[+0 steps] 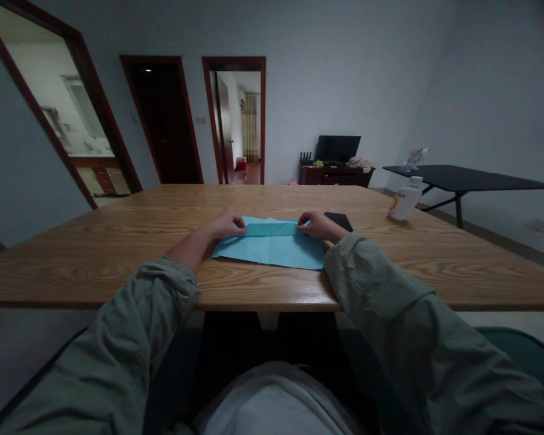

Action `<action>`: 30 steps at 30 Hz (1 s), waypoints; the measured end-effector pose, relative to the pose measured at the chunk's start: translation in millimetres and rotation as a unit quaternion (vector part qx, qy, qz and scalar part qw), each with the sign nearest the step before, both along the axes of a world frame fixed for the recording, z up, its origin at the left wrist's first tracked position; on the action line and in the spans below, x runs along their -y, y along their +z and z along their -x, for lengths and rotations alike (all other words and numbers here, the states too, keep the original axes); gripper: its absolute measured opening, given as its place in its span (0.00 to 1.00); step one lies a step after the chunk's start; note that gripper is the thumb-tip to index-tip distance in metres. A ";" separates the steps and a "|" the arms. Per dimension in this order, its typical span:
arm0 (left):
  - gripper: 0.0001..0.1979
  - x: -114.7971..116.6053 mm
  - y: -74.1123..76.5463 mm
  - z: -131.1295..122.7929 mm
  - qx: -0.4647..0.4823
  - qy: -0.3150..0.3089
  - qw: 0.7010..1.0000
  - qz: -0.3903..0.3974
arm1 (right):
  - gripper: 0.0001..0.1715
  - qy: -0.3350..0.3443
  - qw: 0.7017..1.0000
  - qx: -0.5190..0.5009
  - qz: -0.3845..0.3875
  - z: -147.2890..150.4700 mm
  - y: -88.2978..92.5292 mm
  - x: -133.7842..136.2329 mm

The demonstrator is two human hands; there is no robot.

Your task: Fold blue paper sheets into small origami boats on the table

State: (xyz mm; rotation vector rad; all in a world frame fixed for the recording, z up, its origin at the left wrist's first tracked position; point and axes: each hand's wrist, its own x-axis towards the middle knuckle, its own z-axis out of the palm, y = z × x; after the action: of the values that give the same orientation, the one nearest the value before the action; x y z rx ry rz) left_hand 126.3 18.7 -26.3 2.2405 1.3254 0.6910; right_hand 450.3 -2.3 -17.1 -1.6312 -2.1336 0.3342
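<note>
A sheet of light blue paper (272,248) with visible creases lies on the wooden table in front of me. Across its upper part runs a folded strip, slightly darker in tone. My left hand (228,226) pinches the left end of that strip between thumb and fingers. At the opposite end, my right hand (318,226) grips the strip the same way. Part of the sheet's right side is hidden behind my right hand and sleeve.
A flat black object (339,220) lies just beyond my right hand. Farther right on the wooden table (140,241) stands a white bottle (405,199). Behind it is a black folding table (476,177). A television (338,148) sits on a cabinet by the wall.
</note>
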 end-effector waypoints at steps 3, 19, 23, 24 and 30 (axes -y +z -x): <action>0.10 -0.9 -0.2 0.8 -0.011 -0.008 1.000 -0.005 | 0.10 -0.001 1.000 0.001 -0.002 -0.2 0.4 0.5; 0.16 -1.4 -2.6 1.6 -0.032 -0.041 0.999 0.011 | 0.10 0.024 1.000 -0.014 0.007 -1.8 -3.4 -4.0; 0.22 -2.2 -4.2 0.7 -0.046 -0.023 0.999 0.013 | 0.13 0.024 1.000 -0.005 -0.001 -1.3 -3.8 -4.5; 0.22 -2.3 -4.5 0.2 -0.047 -0.022 0.999 0.015 | 0.13 0.025 1.000 -0.004 -0.003 -1.4 -4.1 -4.8; 0.21 -3.9 -6.8 -3.3 -0.073 -0.001 0.997 -0.008 | 0.14 0.023 1.000 0.000 0.010 0.2 -6.5 -5.0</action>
State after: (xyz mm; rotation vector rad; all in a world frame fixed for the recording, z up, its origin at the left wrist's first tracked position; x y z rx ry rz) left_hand 129.6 22.6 -33.1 2.3433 1.3896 0.5468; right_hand 450.2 2.7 -23.6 -1.5944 -2.1788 0.3703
